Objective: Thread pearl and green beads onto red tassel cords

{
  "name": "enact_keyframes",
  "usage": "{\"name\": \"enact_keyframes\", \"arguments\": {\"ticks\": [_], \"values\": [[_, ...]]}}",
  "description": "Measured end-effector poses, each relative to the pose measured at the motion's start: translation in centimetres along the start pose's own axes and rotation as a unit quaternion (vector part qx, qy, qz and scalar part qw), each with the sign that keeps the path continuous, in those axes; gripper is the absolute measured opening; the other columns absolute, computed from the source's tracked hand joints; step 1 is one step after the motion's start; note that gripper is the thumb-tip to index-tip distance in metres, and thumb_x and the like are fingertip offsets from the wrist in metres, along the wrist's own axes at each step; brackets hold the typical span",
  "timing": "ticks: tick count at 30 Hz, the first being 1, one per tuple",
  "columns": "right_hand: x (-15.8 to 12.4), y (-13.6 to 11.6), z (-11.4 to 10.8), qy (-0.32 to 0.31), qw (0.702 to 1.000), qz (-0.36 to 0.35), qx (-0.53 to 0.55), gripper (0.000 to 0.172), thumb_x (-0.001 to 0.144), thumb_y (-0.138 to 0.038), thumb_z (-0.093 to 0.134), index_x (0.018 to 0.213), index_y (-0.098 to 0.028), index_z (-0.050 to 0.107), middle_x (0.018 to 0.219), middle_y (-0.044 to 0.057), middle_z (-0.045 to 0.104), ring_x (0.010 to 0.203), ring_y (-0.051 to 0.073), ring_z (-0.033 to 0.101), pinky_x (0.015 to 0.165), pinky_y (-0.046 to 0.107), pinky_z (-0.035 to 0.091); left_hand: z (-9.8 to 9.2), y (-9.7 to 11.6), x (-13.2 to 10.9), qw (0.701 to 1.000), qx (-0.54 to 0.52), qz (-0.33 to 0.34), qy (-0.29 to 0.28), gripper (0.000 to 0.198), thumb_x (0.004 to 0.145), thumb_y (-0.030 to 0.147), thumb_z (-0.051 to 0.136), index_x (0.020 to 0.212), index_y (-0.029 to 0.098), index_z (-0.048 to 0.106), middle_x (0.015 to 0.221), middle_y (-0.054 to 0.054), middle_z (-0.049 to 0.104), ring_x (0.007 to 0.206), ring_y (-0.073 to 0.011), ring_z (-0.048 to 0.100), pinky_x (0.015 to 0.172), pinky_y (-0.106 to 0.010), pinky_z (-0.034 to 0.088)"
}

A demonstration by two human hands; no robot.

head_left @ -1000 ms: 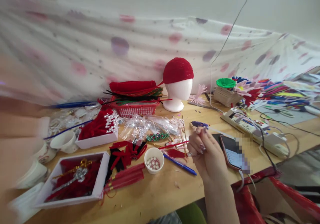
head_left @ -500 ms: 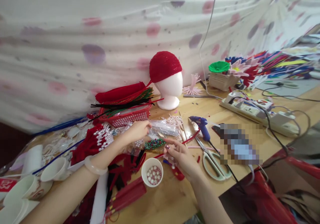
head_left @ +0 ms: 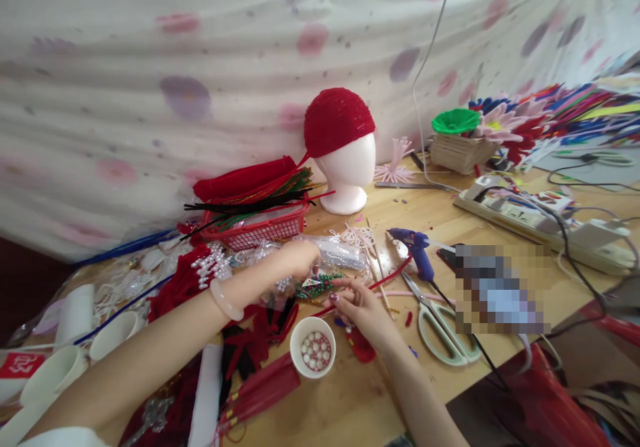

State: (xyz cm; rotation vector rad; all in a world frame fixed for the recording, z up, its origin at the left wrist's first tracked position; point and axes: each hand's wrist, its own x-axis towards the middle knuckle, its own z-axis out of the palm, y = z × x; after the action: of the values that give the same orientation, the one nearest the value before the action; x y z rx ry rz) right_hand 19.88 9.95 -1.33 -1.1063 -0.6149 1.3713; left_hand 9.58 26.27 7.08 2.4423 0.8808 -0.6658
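Note:
My left hand (head_left: 295, 265), with a pale bangle on its wrist, is curled over the clear plastic bags (head_left: 340, 252) and a small green bead bundle (head_left: 317, 286). Its fingers are pinched on something small that I cannot make out. My right hand (head_left: 361, 307) sits just to the right of it, fingers bent and pinched near the same bead bundle, beside a red pipe cleaner (head_left: 387, 278). A small white cup of pearls (head_left: 313, 347) stands just below both hands.
A foam head with a red cap (head_left: 345, 160) stands at the back, a red basket of pipe cleaners (head_left: 257, 224) to its left. A blue glue gun (head_left: 415, 250), scissors (head_left: 440, 330), a phone and a power strip (head_left: 540, 224) lie to the right. White cups (head_left: 115, 334) stand on the left.
The view swung from the right side to the middle. My left hand came in over the plastic bags, and my right hand dropped down from the phone to the beads.

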Motion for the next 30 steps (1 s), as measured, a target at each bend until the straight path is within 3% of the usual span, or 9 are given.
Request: {"name": "enact_keyframes", "arguments": {"ticks": [5,11,16,20,23,26,30], "values": [[-0.1,0.0,0.0,0.009,1.000,0.001,-0.015,0.048,0.062,-0.045,0.087,0.092,-0.018,0.061,0.072,0.005,0.074,0.046,0.009,0.045,0.046,0.018,0.031,0.9,1.0,0.1,0.999,0.054,0.002,0.002,0.028,0.098,0.035,0.068,0.122,0.021,0.068,0.128,-0.009,0.069,0.108,-0.0256,0.069,0.091,-0.046,0.060],[-0.2,-0.1,-0.1,0.015,1.000,-0.011,-0.013,0.049,0.058,-0.047,0.091,0.089,-0.018,0.066,0.070,0.004,0.073,0.051,0.013,0.053,0.050,0.020,0.038,0.8,0.5,-0.4,0.999,0.028,0.029,0.032,0.029,0.098,0.035,0.069,0.122,0.019,0.068,0.126,-0.009,0.070,0.105,-0.0256,0.070,0.089,-0.046,0.061],[-0.1,0.2,-0.1,0.026,0.999,-0.035,-0.012,0.053,0.057,-0.060,0.093,0.077,-0.017,0.070,0.068,0.006,0.072,0.047,0.012,0.050,0.047,0.022,0.036,-0.6,-0.6,-2.3,0.986,-0.057,0.051,0.146,0.022,0.097,0.033,0.071,0.112,0.017,0.071,0.117,-0.007,0.073,0.101,-0.0234,0.072,0.087,-0.044,0.061],[-0.2,0.4,0.1,0.028,0.998,-0.063,-0.009,0.059,0.056,-0.069,0.092,0.072,-0.017,0.067,0.060,0.003,0.067,0.045,0.011,0.047,0.046,0.021,0.032,-1.1,-0.8,-6.5,0.946,-0.135,0.026,0.295,0.012,0.094,0.023,0.064,0.094,0.015,0.074,0.099,-0.006,0.079,0.093,-0.0230,0.073,0.089,-0.041,0.057],[-0.9,-0.1,0.3,0.021,0.996,-0.082,-0.009,0.064,0.055,-0.075,0.090,0.066,-0.018,0.062,0.052,0.000,0.061,0.043,0.008,0.042,0.045,0.019,0.028,0.7,0.3,-10.4,0.903,-0.193,0.006,0.383,0.023,0.093,0.029,0.055,0.097,0.017,0.074,0.097,-0.007,0.081,0.088,-0.0241,0.074,0.081,-0.037,0.057],[-2.3,-1.4,0.6,-0.019,0.996,-0.091,-0.018,0.065,0.057,-0.076,0.089,0.063,-0.018,0.061,0.050,-0.002,0.058,0.042,0.008,0.041,0.045,0.019,0.028,4.4,2.4,-13.0,0.858,-0.277,0.009,0.433,0.026,0.090,0.038,0.059,0.099,0.020,0.076,0.090,-0.005,0.080,0.079,-0.0225,0.073,0.071,-0.033,0.057],[-4.3,-3.2,0.7,-0.115,0.990,-0.075,-0.034,0.062,0.059,-0.072,0.092,0.061,-0.018,0.063,0.050,-0.002,0.058,0.044,0.010,0.048,0.046,0.019,0.034,9.3,5.0,-13.1,0.846,-0.338,0.083,0.403,0.021,0.089,0.030,0.062,0.096,0.028,0.083,0.095,-0.003,0.080,0.087,-0.0204,0.074,0.075,-0.030,0.057]]}}
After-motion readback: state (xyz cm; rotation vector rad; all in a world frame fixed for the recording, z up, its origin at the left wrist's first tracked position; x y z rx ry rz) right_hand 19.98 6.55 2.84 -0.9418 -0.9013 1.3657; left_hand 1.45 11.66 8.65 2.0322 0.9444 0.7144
